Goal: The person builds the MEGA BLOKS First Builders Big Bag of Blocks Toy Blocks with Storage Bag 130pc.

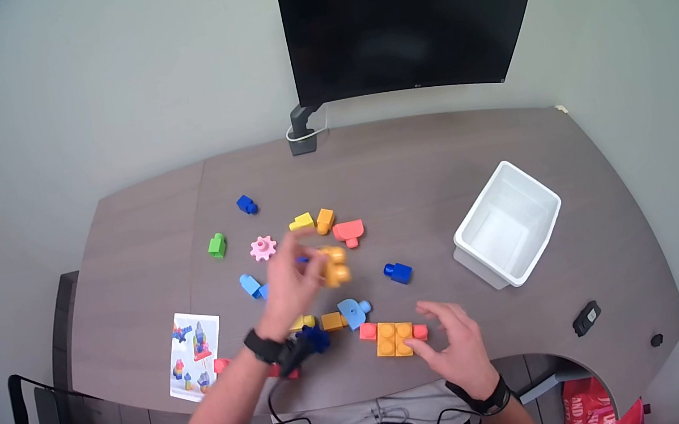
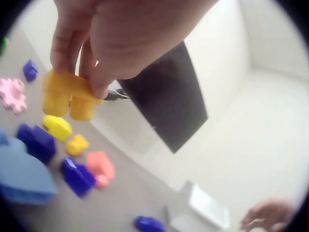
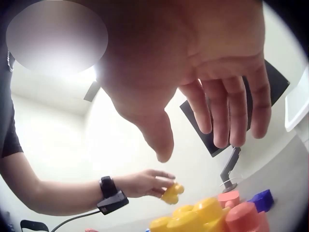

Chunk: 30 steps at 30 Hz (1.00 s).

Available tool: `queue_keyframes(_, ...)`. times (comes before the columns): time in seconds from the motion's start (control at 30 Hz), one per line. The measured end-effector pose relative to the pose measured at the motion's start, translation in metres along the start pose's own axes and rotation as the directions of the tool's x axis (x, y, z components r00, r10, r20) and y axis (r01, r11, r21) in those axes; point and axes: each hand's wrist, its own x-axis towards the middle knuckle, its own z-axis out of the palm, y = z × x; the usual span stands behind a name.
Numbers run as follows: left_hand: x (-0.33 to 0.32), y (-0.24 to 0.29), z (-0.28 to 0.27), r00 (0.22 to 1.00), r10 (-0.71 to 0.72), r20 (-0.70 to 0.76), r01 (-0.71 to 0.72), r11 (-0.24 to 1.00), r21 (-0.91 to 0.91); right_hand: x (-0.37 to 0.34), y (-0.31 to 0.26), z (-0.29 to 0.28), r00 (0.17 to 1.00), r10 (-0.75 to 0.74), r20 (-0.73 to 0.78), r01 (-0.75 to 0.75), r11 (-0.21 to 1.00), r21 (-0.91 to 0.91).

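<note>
My left hand (image 1: 288,283) pinches a yellow-orange block (image 1: 336,266) above the table, its studs pointing down in the left wrist view, where thumb and fingertips grip its upper part (image 2: 67,83). My right hand (image 1: 461,352) has its fingers spread and holds nothing. Just left of it on the table lie yellow-orange blocks (image 1: 387,340) between a red block (image 1: 368,331) and another red block (image 1: 421,332). In the right wrist view, the right palm (image 3: 207,53) is above these yellow-orange blocks (image 3: 186,222); thumb contact cannot be told from the head view.
Loose blocks, including a blue one (image 1: 398,272), and a pink gear (image 1: 263,247) lie about the table (image 1: 405,173). A white bin (image 1: 478,266) stands at right, a picture sheet (image 1: 190,376) at left. The monitor (image 1: 406,23) is behind; a black device (image 1: 586,318) lies front right.
</note>
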Motion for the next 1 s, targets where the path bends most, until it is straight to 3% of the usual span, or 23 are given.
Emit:
queue_keyframes(0.1,-0.053,0.013,0.039,0.975,-0.033,0.218,0.104,0.94,-0.324,0.005,0.002,0.016,0.999,0.039,0.02,-0.042,0.981,0.19)
queue_keyframes(0.2,-0.084,-0.005,0.063,0.949,-0.039,0.314,0.182,0.878,-0.443,0.0,0.007,0.029,0.987,0.147,0.058,-0.158,0.931,0.33)
queue_keyframes(0.3,-0.097,-0.028,0.07,0.953,-0.038,0.302,0.185,0.86,-0.476,-0.003,0.012,0.03,0.992,0.114,0.063,-0.126,0.959,0.255)
queue_keyframes(0.33,-0.101,-0.031,0.068,0.958,-0.04,0.285,0.178,0.861,-0.477,-0.003,0.013,0.03,0.998,0.049,0.033,-0.054,0.985,0.164)
queue_keyframes(0.43,-0.106,-0.027,0.056,0.971,-0.032,0.238,0.054,0.995,-0.086,0.003,0.017,0.021,0.991,-0.129,0.02,0.13,0.989,-0.065)
queue_keyframes(0.53,-0.111,-0.001,0.037,0.993,-0.05,0.108,0.048,0.999,0.021,0.005,0.018,0.019,0.979,-0.174,0.11,0.19,0.97,-0.154)
queue_keyframes(0.63,-0.114,-0.011,0.007,0.999,-0.002,0.042,0.0,0.999,0.05,0.003,0.024,0.027,0.972,-0.162,0.169,0.199,0.953,-0.228)
queue_keyframes(0.77,-0.119,-0.033,-0.076,0.988,-0.008,-0.154,0.026,0.993,0.112,0.013,0.024,0.023,0.96,-0.147,0.237,0.214,0.933,-0.291)
queue_keyframes(0.87,-0.138,-0.037,-0.141,0.984,-0.062,-0.165,0.128,0.896,0.426,0.012,0.022,0.023,0.96,-0.128,0.248,0.208,0.92,-0.332)
queue_keyframes(1.0,-0.173,-0.063,-0.178,0.983,-0.182,-0.009,0.165,0.864,0.476,0.015,0.021,0.023,0.963,-0.085,0.255,0.162,0.941,-0.298)
